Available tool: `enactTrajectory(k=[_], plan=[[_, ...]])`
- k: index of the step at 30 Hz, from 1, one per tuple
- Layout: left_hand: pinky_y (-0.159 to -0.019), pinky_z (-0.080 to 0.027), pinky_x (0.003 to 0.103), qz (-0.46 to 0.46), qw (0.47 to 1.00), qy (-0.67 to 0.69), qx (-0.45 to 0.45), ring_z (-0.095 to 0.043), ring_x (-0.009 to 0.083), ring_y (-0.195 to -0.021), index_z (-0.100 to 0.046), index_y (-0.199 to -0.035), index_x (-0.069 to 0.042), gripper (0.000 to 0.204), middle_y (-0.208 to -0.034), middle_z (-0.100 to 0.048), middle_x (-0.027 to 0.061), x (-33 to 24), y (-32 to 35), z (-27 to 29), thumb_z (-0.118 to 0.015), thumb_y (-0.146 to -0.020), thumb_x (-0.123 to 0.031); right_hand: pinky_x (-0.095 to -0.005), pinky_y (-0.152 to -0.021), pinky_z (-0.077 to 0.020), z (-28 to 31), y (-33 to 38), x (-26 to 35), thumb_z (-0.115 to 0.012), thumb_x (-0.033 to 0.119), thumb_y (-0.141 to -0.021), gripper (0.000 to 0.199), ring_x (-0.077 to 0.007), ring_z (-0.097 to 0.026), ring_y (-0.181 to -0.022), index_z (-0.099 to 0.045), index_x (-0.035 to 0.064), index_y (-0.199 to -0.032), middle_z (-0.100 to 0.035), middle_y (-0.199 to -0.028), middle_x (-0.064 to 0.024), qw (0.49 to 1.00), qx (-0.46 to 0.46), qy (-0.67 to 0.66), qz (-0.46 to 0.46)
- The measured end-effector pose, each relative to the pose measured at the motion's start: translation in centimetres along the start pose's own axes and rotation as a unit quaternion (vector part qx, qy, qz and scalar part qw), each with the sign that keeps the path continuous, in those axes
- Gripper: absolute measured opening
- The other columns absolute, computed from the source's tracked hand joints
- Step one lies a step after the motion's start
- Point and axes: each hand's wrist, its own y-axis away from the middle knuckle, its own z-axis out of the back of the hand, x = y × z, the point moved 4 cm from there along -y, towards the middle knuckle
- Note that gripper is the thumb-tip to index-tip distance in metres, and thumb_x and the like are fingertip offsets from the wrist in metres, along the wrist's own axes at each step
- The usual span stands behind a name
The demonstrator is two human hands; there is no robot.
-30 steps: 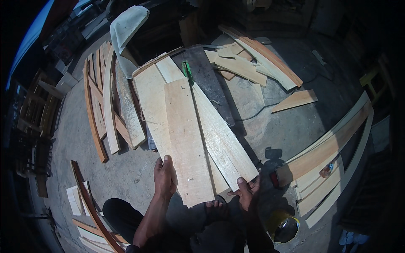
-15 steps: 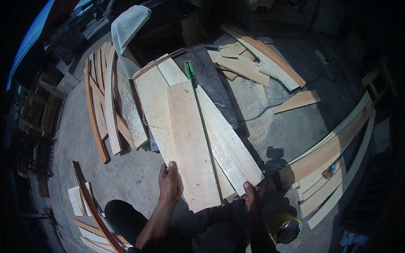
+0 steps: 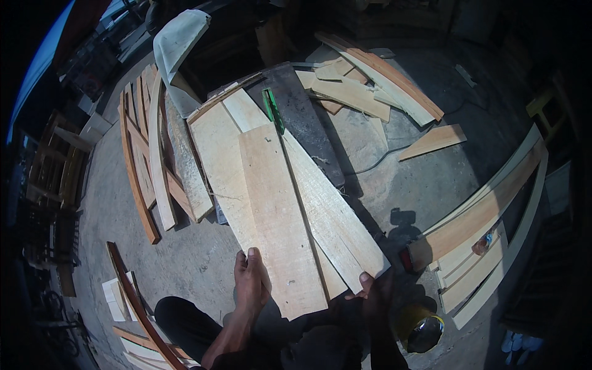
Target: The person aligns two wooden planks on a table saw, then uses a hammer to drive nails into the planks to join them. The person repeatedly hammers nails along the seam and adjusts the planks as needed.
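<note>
Concrete floor (image 3: 407,185) carries scattered wood planks (image 3: 364,92), curved strips (image 3: 148,166), black cable (image 3: 394,154), tin can (image 3: 422,330).
</note>
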Motion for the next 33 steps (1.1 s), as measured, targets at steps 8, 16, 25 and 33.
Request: enactTrajectory(k=[8, 16, 25, 33], plan=[[-0.087, -0.059, 0.035, 0.021, 0.999, -0.033, -0.001, -0.067, 0.0196, -0.100, -0.046, -0.134, 0.003, 0.043, -0.116, -0.063, 0.0142, -0.1, -0.1, 0.2, -0.055, -0.112, -0.033, -0.0370, -0.054, -0.0672, 0.0, -0.3, -0.3, -0.066, 0.014, -0.098, 0.065, -0.0294, -0.072, -0.101, -0.034, 0.0054, -0.154, -0.059, -0.132, -0.0198, 1.000, -0.002, -0.002, 0.008], [-0.076, -0.055, 0.031, 0.014, 0.999, -0.044, -0.024, -0.061, 0.0135, -0.092, -0.048, -0.135, 0.001, 0.050, -0.105, -0.062, 0.0086, 0.1, -0.3, 0.3, -0.060, -0.110, -0.040, -0.0351, -0.054, -0.0665, 0.0, -0.8, -0.5, -0.067, 0.015, -0.098, 0.065, -0.0275, -0.072, -0.099, -0.035, 0.0051, -0.153, -0.060, -0.131, -0.0191, 1.000, 0.021, -0.002, 0.009], [-0.054, -0.050, 0.022, -0.025, 1.000, 0.014, -0.008, -0.059, 0.0077, -0.070, -0.049, -0.125, -0.001, 0.038, -0.095, -0.059, 0.0048, 0.6, 0.7, -0.5, -0.054, -0.112, -0.037, -0.0349, -0.052, -0.0657, 0.5, -0.1, 1.0, -0.068, 0.015, -0.097, 0.065, -0.0258, -0.072, -0.093, -0.035, 0.0061, -0.153, -0.060, -0.130, -0.0185, 0.999, 0.032, -0.006, 0.040], [-0.044, -0.043, 0.022, -0.025, 1.000, -0.017, -0.005, -0.054, 0.0065, -0.061, -0.049, -0.123, -0.003, 0.036, -0.092, -0.058, 0.0036, 1.3, 0.8, 0.6, -0.053, -0.113, -0.037, -0.0257, -0.053, -0.0577, 1.0, 0.2, 1.0, -0.069, 0.011, -0.094, 0.067, -0.0186, -0.068, -0.091, -0.037, 0.0073, -0.153, -0.061, -0.127, -0.0141, 0.999, -0.007, 0.041, 0.023]])
